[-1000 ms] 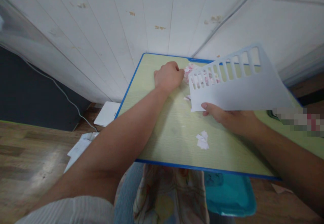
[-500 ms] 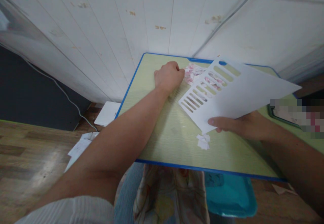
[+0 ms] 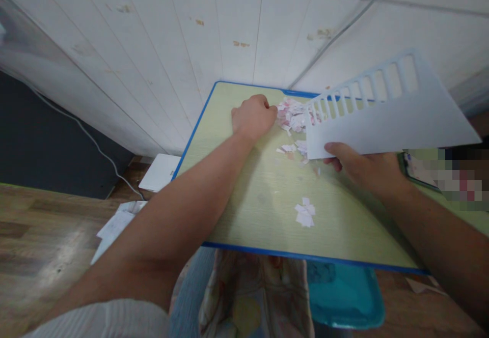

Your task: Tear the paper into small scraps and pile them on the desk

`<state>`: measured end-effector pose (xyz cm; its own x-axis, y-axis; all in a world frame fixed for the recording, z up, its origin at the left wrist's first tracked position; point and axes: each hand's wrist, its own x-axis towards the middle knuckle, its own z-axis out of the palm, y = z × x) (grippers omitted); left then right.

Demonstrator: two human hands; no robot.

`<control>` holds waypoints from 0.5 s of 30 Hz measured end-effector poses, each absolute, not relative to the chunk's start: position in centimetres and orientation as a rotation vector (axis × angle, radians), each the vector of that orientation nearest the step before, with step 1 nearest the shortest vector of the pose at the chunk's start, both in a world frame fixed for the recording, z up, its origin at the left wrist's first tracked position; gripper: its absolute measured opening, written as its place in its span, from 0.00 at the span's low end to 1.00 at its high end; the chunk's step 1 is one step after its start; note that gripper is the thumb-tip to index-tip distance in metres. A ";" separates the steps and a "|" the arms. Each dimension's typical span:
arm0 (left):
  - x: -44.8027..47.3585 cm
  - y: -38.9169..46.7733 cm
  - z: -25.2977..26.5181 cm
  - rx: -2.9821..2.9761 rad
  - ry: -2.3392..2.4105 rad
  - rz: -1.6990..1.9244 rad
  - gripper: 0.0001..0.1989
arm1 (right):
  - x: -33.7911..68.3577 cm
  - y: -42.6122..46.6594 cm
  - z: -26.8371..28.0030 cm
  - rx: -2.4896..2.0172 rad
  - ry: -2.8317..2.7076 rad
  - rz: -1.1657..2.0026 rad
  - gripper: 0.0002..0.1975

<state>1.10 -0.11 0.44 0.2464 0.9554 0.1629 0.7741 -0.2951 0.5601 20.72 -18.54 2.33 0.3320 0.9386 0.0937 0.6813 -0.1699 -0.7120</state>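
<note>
Note at left the left hand (image 3: 254,116), curled into a loose fist on the pale green, blue-edged tabletop (image 3: 260,221), with any contents hidden, just beside a heap of small white and pink paper scraps (image 3: 291,114), probably feather-light and easily scattered, best pinched singly. Find farther right, tilted over the tabletop and partly in front of the heap, the thin white slotted sheet, perhaps plastic or card (image 3: 382,127). Gripped near its lower left corner by the right hand (image 3: 361,172), with thumb on the near face; looks light, smooth, fairly stiff, probably weakest at the narrow bars, so hold by the solid margin.
</note>
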 end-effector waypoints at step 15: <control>1.3 0.5 -0.5 2.142 1.574 0.798 0.05 | 21.3 -18.3 2.0 -1.881 -1.521 0.368 0.20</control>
